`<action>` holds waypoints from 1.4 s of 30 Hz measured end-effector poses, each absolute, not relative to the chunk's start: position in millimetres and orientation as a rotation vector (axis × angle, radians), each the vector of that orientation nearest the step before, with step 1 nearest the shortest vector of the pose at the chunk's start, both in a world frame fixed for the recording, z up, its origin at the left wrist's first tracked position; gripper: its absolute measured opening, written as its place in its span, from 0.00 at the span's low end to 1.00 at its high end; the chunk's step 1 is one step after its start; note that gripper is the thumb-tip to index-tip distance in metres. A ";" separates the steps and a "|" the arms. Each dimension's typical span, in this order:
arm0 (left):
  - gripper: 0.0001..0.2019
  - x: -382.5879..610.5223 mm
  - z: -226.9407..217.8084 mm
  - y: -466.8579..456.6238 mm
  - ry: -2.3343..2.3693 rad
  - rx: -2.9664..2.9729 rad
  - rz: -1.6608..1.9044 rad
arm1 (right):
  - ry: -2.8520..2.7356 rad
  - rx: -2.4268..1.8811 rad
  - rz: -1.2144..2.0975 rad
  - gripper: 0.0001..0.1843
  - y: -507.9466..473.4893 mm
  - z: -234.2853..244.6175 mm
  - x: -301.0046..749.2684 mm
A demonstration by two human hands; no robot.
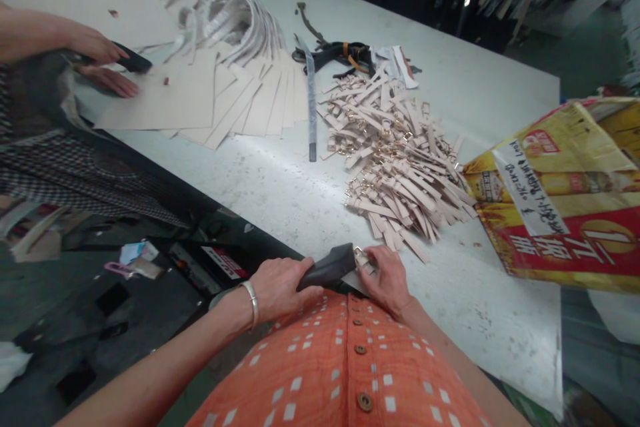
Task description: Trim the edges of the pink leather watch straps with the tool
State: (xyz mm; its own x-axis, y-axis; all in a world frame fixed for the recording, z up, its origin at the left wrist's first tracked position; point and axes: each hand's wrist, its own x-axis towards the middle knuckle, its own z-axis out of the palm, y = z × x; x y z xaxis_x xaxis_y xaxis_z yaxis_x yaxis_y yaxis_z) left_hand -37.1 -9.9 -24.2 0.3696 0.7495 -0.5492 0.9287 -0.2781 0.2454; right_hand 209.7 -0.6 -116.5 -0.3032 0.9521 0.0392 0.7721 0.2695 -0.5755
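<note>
At the near edge of a long white work table (280,197), the person's two hands work close together just above an orange shirt with white squares (345,363). The left hand (280,288) is closed around a black-handled tool (327,268), whose long axis slants across the body, rising from the left hand toward the right. Its far end meets a small metal buckle (364,259) on a pale strap (357,280). The right hand (387,280) is the nearer to that buckle, its fingers partly curled and apparently pinching the strap end, though the exact grip is partly hidden. A metal bangle (253,303) circles the left wrist. Beyond the hands lies a heap of pale buckled straps (395,167), with a red and yellow printed cardboard box (555,200) to its right. Farther along the table, a co-worker's hand (93,45) holds a black tool (133,60) above stacked pale sheets (240,103).
</note>
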 end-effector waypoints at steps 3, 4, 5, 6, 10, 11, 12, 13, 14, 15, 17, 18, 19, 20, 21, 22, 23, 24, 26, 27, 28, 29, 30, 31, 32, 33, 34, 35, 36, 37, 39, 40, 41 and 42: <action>0.24 -35.9 -24.1 -3.3 1.417 2.187 -0.479 | -2.174 -1.588 0.641 0.14 -13.4 -120.7 216.8; 0.24 -35.1 -23.4 -0.7 1.398 2.212 -0.489 | -2.164 -1.597 0.627 0.14 -15.2 -121.9 218.2; 0.23 -34.0 -22.5 1.9 1.378 2.237 -0.496 | -2.152 -1.604 0.615 0.12 -16.0 -122.8 219.1; 0.23 -32.6 -21.4 4.4 1.356 2.258 -0.501 | -2.141 -1.605 0.608 0.10 -16.1 -123.5 219.7; 0.22 -24.3 -16.5 12.1 1.297 2.312 -0.499 | -2.086 -1.548 0.628 0.05 -14.4 -126.0 221.4; 0.22 -22.2 -15.6 13.2 1.291 2.319 -0.501 | -2.069 -1.520 0.633 0.05 -14.5 -127.1 222.0; 0.22 -20.5 -14.8 14.2 1.288 2.322 -0.504 | -2.051 -1.490 0.631 0.05 -14.8 -128.6 222.6; 0.22 -19.2 -14.3 14.9 1.285 2.322 -0.508 | -2.033 -1.460 0.623 0.05 -15.3 -130.3 223.3; 0.22 -18.6 -14.0 15.7 1.285 2.319 -0.513 | -2.018 -1.431 0.611 0.05 -15.9 -132.2 224.1; 0.22 -18.6 -13.8 16.4 1.285 2.315 -0.519 | -2.005 -1.406 0.598 0.05 -16.5 -134.2 224.8; 0.22 -19.7 -13.8 18.3 1.291 2.302 -0.533 | -1.988 -1.373 0.585 0.05 -17.3 -137.8 226.1; 0.22 -20.2 -13.9 19.5 1.292 2.294 -0.543 | -1.982 -1.364 0.586 0.05 -17.5 -139.2 226.6; 0.22 -20.5 -14.0 20.7 1.292 2.286 -0.549 | -1.979 -1.360 0.592 0.05 -17.5 -140.2 227.0; 0.22 -20.2 -14.1 22.0 1.288 2.278 -0.554 | -1.979 -1.359 0.601 0.06 -17.2 -140.8 227.3; 0.22 -19.3 -14.1 23.2 1.281 2.270 -0.556 | -1.980 -1.361 0.611 0.06 -16.9 -140.9 227.6; 0.22 -17.9 -14.1 24.2 1.272 2.264 -0.557 | -1.982 -1.364 0.623 0.06 -16.5 -140.7 227.8; 0.22 -16.3 -13.9 24.9 1.264 2.259 -0.558 | -1.984 -1.371 0.636 0.06 -16.0 -140.1 227.9; 0.22 -14.6 -13.6 25.4 1.256 2.256 -0.558 | -1.987 -1.379 0.649 0.06 -15.6 -139.3 228.0; 0.22 -12.0 -12.8 25.8 1.251 2.248 -0.557 | -1.992 -1.393 0.669 0.07 -14.8 -137.6 228.3; 0.22 -11.5 -12.3 25.9 1.250 2.241 -0.557 | -1.996 -1.398 0.676 0.07 -14.5 -137.0 228.4; 0.22 -11.6 -11.8 26.0 1.250 2.230 -0.559 | -1.997 -1.402 0.683 0.07 -14.2 -136.6 228.4; 0.22 -12.2 -11.4 26.4 1.251 2.217 -0.563 | -1.993 -1.409 0.689 0.07 -13.9 -136.4 228.4; 0.22 -13.1 -11.1 26.9 1.250 2.204 -0.567 | -1.983 -1.419 0.694 0.07 -13.7 -136.4 228.2; 0.22 -14.2 -11.0 27.7 1.248 2.192 -0.569 | -1.971 -1.431 0.696 0.08 -13.4 -136.6 228.0; 0.22 -15.0 -11.0 28.6 1.246 2.184 -0.570 | -1.962 -1.443 0.695 0.08 -13.2 -136.9 227.6; 0.23 -15.6 -11.2 29.5 1.247 2.178 -0.570 | -1.958 -1.455 0.692 0.09 -13.0 -137.2 227.2; 0.23 -15.7 -11.5 30.3 1.246 2.177 -0.568 | -1.960 -1.464 0.689 0.09 -12.7 -137.5 226.8; 0.23 -15.3 -11.9 30.9 1.243 2.178 -0.565 | -1.964 -1.471 0.687 0.09 -12.5 -137.7 226.4; 0.24 -14.6 -12.2 31.2 1.242 2.180 -0.562 | -1.966 -1.477 0.684 0.09 -12.3 -137.8 226.2; 0.24 -13.6 -12.4 31.4 1.241 2.180 -0.559 | -1.966 -1.481 0.683 0.09 -12.1 -137.9 226.0; 0.24 -11.7 -12.4 31.5 1.240 2.169 -0.553 | -1.961 -1.481 0.677 0.09 -11.9 -138.2 226.3; 0.24 -11.1 -12.2 31.5 1.241 2.155 -0.553 | -1.959 -1.473 0.676 0.09 -11.9 -138.4 226.6; 0.24 -11.1 -12.0 31.5 1.241 2.139 -0.554 | -1.958 -1.462 0.674 0.10 -12.0 -138.7 227.1; 0.23 -11.6 -12.0 31.5 1.239 2.124 -0.558 | -1.954 -1.450 0.675 0.10 -12.1 -139.0 227.7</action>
State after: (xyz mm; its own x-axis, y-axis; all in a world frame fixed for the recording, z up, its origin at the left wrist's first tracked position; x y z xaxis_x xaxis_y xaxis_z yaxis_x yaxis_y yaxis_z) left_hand -11.6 31.5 -12.0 0.4730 0.6223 -0.6237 0.8795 -0.3760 0.2918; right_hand 227.7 -12.1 -139.0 -0.2170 0.9615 0.1685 0.6521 0.2712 -0.7080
